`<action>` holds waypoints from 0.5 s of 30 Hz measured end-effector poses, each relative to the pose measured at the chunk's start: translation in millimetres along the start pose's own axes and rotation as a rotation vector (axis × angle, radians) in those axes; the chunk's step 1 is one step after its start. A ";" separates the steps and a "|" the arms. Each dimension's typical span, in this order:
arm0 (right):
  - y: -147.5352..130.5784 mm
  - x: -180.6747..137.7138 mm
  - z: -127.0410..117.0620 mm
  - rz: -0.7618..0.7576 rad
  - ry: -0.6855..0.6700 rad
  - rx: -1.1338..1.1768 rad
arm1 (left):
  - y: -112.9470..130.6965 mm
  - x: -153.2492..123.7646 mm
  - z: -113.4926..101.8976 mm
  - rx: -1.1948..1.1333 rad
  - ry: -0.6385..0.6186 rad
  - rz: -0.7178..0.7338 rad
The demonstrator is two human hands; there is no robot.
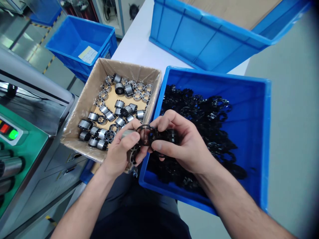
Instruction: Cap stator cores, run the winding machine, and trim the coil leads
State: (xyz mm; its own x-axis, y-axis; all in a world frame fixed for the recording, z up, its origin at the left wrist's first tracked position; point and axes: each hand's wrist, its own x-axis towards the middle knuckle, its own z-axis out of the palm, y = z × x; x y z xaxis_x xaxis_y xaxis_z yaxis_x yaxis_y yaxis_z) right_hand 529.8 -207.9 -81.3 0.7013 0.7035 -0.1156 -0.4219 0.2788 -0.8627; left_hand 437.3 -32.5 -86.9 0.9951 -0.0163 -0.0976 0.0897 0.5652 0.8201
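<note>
Ring of black plastic [148,134] is pinched from both sides: the left hand [119,151] closes thumb and forefinger on its near edge, and the right hand [184,142] curls its fingers around the far edge. A grey metal piece [127,133] shows between the left thumb and fingers, touching the ring. Under the right hand sits a blue bin [265,139] with a heap of black rings [211,119]. Just beyond the left hand is a plastic-lined cardboard box [74,113] with silvery slotted metal cores [119,106] scattered over its floor. Past both, a larger blue bin [199,36] on the white table [134,43] holds a cardboard sheet [236,11] and is cut off at the top. Far left of the hands, a blue crate [74,39] contains a paper label [87,54]. The heap merges into one dark mass. What lies under the left palm is hard to make out.
</note>
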 end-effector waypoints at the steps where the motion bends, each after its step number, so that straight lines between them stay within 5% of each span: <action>1: -1.8 0.0 -0.1 0.033 0.003 -0.002 | -0.3 0.5 -0.1 0.007 0.012 0.007; 7: -13.3 0.0 -4.2 -0.059 0.088 -0.233 | -12.8 -8.7 -6.4 0.236 0.226 0.255; 15: -12.9 -5.5 3.0 -0.484 0.156 -0.693 | -15.2 -14.5 -13.9 0.533 0.085 0.285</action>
State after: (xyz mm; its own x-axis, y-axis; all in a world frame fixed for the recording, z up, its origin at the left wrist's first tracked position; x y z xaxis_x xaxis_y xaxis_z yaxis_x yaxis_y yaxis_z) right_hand 529.6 -213.4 -68.0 0.8057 0.4980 0.3206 0.3551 0.0269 -0.9344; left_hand 420.9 -29.4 -105.8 0.9782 0.1532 0.1402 -0.1488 0.0466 0.9878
